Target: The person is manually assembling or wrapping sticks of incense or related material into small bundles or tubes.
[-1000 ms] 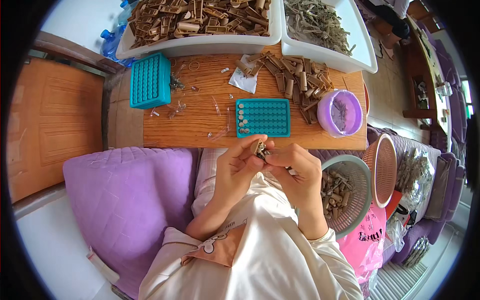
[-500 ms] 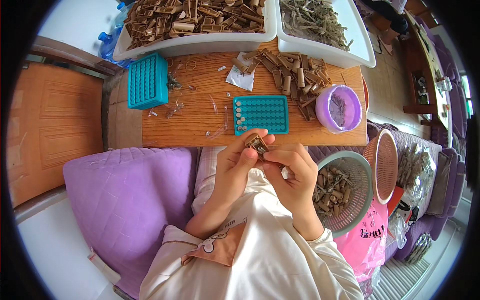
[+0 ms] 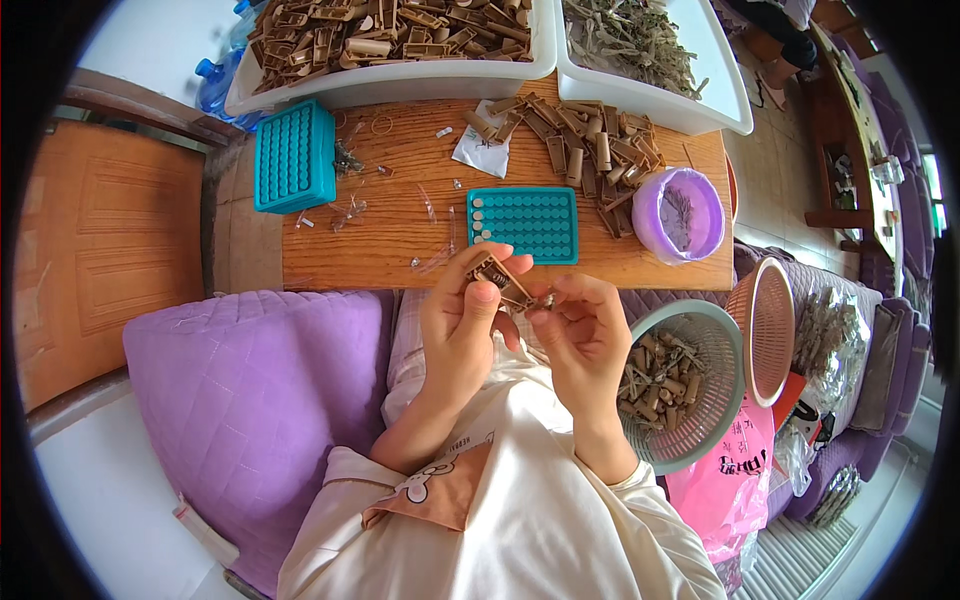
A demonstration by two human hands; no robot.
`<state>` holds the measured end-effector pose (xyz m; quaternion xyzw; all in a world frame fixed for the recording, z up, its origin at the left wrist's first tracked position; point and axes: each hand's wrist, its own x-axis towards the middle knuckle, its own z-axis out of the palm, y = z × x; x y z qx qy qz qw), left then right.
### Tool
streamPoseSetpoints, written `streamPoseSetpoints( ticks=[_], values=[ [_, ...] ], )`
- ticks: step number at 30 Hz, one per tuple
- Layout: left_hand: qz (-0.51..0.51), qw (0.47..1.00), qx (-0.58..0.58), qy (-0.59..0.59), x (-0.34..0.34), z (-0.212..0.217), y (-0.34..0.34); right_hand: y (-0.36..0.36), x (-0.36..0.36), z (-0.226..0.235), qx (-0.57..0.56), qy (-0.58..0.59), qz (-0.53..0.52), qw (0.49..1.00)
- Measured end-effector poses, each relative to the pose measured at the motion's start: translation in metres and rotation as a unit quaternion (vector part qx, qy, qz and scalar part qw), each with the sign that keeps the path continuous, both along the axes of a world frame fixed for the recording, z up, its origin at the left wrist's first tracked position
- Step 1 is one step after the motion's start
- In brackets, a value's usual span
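My left hand (image 3: 460, 320) holds a small brown plastic casing (image 3: 488, 268) between thumb and fingers, its open side up, with coiled metal or similar small parts showing inside. Close to the casing's lower right end, my right hand (image 3: 582, 335) pinches a tiny piece, too small to make out. Just beyond my hands lies a teal tray (image 3: 530, 228) with rows of round pockets. A few silvery button cells (image 3: 477, 215) sit along its left side; my left fingers come up against its near edge in the view.
Loose brown casings (image 3: 590, 150) are heaped on the wooden table (image 3: 380, 250), beside a purple-lined bowl (image 3: 650, 225). White bins (image 3: 400, 85) stand behind. A teal block of trays (image 3: 290, 160) is at left. Right of my lap is a grey-green basket (image 3: 735, 370) of parts.
My left hand has shifted left and slightly up with the casing. The right fingers have drawn back from the casing's middle toward its lower right end, and a small piece shows in them.
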<state>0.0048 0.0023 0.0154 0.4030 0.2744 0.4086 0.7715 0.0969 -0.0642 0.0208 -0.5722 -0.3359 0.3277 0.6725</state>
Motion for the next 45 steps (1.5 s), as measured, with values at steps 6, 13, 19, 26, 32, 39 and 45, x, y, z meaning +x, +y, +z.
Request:
streamPoseSetpoints(
  ticks=[6,13,19,26,32,39,45],
  values=[
    [0.062,0.997,-0.028,-0.029,0.003,-0.001,-0.003,0.007,-0.007,-0.014,0.032,0.091,0.016,0.995],
    [0.122,0.989,-0.026,-0.073,0.001,-0.003,0.0,0.013,-0.016,-0.022,0.055,0.103,0.025,0.993],
    [0.104,0.987,-0.064,-0.103,0.0,-0.003,0.001,0.015,-0.014,-0.031,0.062,0.106,0.015,0.992],
    [0.047,0.956,-0.199,-0.208,0.0,-0.012,0.004,0.023,0.001,-0.04,0.047,0.17,0.056,0.983],
    [0.07,0.987,-0.101,-0.099,0.001,-0.019,0.002,0.024,0.01,-0.033,-0.004,0.123,0.077,0.989],
    [0.079,0.995,0.026,0.051,0.004,-0.027,-0.01,0.024,0.008,-0.038,-0.037,0.042,0.075,0.996],
    [0.053,0.983,0.061,0.165,-0.001,-0.042,-0.031,0.018,0.012,-0.052,-0.092,0.038,0.122,0.987]
  ],
)
